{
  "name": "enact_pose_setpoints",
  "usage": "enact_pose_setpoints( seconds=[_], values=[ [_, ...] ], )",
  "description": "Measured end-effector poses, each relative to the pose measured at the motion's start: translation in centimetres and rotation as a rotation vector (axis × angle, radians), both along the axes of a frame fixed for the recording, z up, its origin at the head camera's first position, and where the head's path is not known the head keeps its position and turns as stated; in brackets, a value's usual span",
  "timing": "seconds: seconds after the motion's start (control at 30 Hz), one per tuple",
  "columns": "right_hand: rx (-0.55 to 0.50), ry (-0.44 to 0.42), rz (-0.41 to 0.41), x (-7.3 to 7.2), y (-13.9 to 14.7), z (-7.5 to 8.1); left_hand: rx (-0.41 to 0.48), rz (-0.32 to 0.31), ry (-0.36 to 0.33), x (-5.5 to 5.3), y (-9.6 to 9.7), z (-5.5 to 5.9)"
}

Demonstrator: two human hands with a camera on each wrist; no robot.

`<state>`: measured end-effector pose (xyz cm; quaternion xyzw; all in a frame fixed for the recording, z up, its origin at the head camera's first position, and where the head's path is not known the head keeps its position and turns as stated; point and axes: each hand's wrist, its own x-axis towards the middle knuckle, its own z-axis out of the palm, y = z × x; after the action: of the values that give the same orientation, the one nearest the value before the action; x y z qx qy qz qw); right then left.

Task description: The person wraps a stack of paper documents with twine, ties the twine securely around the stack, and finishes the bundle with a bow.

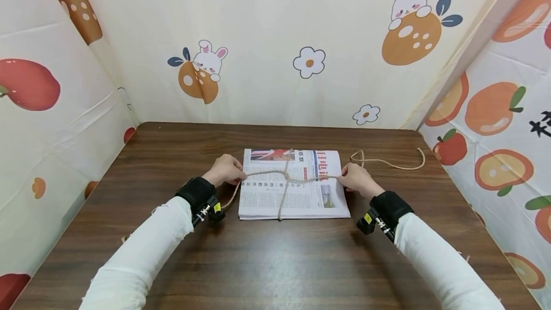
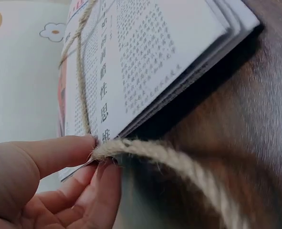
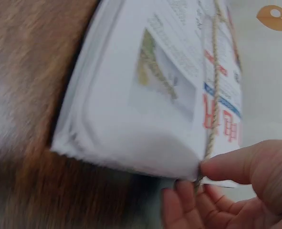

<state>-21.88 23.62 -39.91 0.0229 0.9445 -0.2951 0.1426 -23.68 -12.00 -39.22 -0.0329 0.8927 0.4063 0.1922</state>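
A stack of folded newspapers lies flat on the table, with a beige twine running across its top both ways and crossing near the middle. At the stack's left edge my left hand pinches the twine between thumb and fingers; a length of it bends away toward my wrist. My right hand holds the twine at the right edge, thumb above and fingers curled below. Both wrist views show the stack's edge right beside the fingertips. The underside of the stack is hidden.
The brown wooden table stretches around the stack. Beyond my right hand a loose twine end lies curled on the tabletop. Printed cloth walls enclose the back and both sides.
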Motion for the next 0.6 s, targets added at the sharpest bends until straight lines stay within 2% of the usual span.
enact_pose_setpoints(
  seconds=[0.27,0.4,0.6],
  values=[
    [0.069,0.294,0.092,0.1,0.2,1.2,-0.078,-0.117,0.261,-0.3,-0.9,1.5],
    [0.076,0.403,0.126,0.0,0.3,2.1,-0.110,-0.140,0.393,-0.4,-1.2,2.8],
    [0.062,0.519,0.149,-0.1,0.4,3.1,-0.119,-0.135,0.530,-0.4,-1.4,4.4]
  ],
)
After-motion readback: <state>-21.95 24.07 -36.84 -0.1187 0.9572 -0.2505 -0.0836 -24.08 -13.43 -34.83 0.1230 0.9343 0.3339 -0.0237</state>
